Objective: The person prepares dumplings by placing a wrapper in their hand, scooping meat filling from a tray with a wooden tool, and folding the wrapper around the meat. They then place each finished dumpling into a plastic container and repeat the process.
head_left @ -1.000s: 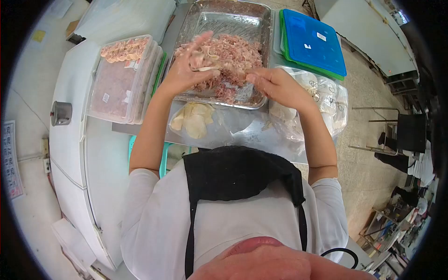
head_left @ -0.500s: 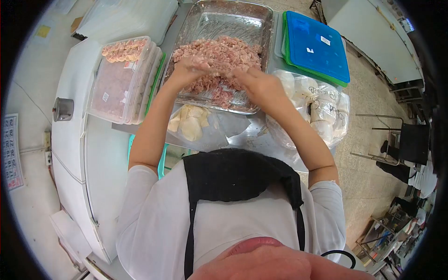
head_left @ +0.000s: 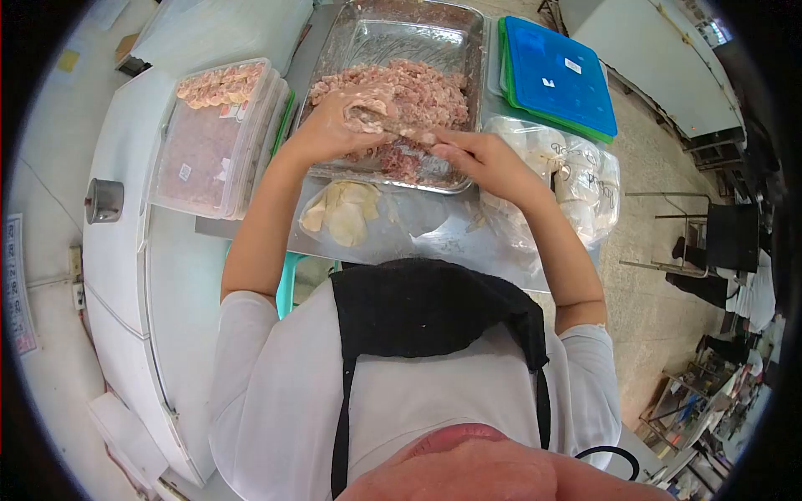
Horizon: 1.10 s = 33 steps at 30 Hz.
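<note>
Minced meat point(head_left: 426, 92) is heaped in the near half of a metal tray point(head_left: 418, 37). Over the tray's near left part, my left hand point(head_left: 328, 127) is curled around a clump of minced meat point(head_left: 368, 107); I cannot make out whether a wrapper lies under it. My right hand point(head_left: 480, 159) is closed on a slim, meat-smeared spatula point(head_left: 409, 131), whose far end reaches the clump in my left hand. Pale yellowish dough wrappers point(head_left: 344, 215) lie loosely on the metal table, just below the tray.
Left of the tray stand stacked clear containers point(head_left: 200, 159), with rows of filled dumplings point(head_left: 221, 88) showing at one end. Blue-lidded containers point(head_left: 560, 75) are stacked at the right. Nearer lies a plastic bag of white rounded packs point(head_left: 576, 184). A metal pot point(head_left: 104, 200) is far left.
My left hand has lifted and turned, and its clump of meat now shows. My right hand has shifted slightly right and down, and the spatula has come into view. The camera view has shifted a little.
</note>
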Each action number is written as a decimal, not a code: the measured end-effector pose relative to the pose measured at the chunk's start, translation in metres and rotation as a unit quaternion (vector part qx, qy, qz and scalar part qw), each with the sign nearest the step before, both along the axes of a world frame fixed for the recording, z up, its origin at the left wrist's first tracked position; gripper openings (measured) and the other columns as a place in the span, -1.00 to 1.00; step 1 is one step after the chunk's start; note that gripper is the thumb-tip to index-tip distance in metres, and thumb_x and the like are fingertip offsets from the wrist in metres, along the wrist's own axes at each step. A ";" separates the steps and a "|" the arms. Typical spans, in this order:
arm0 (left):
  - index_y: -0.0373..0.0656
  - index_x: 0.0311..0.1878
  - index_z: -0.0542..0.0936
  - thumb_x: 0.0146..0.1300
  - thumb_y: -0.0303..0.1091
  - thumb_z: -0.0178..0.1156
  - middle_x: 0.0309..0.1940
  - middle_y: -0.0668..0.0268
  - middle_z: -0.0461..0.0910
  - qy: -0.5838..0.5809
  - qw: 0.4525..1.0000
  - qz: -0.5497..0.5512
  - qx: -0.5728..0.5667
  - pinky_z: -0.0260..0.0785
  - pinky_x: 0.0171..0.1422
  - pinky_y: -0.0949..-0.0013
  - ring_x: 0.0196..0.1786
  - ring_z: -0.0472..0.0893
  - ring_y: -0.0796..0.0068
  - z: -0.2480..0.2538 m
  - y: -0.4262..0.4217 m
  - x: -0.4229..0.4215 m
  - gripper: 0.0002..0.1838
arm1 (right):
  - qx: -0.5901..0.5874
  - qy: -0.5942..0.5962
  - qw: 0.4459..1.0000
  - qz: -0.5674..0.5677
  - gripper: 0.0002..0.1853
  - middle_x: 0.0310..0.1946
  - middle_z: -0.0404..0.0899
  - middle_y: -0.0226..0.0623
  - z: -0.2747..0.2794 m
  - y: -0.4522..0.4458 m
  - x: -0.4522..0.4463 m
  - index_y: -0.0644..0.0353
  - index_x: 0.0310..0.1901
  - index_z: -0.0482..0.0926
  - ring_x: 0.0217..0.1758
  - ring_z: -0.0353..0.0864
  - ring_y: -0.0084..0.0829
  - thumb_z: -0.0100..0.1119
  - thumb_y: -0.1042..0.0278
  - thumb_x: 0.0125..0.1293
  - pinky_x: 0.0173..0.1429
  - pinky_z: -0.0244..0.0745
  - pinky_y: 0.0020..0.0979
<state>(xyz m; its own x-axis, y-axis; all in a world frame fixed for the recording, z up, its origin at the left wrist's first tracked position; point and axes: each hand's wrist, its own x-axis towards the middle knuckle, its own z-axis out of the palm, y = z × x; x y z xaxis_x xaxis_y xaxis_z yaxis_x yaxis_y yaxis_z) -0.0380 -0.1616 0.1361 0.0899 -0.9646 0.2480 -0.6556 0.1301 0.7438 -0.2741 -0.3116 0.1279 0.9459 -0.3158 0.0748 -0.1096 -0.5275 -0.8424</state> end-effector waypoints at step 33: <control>-0.24 -0.14 0.58 0.00 -0.20 0.45 -0.29 0.27 0.63 0.005 1.000 -0.008 0.022 0.40 -0.02 0.36 -0.17 0.57 0.45 0.033 0.184 0.184 -0.58 | -0.391 -0.039 0.915 -0.094 -0.73 -0.35 0.61 -0.25 0.069 0.214 0.172 0.04 -0.07 0.63 -0.32 0.62 -0.16 0.14 0.13 0.29 -0.27 0.51 -0.21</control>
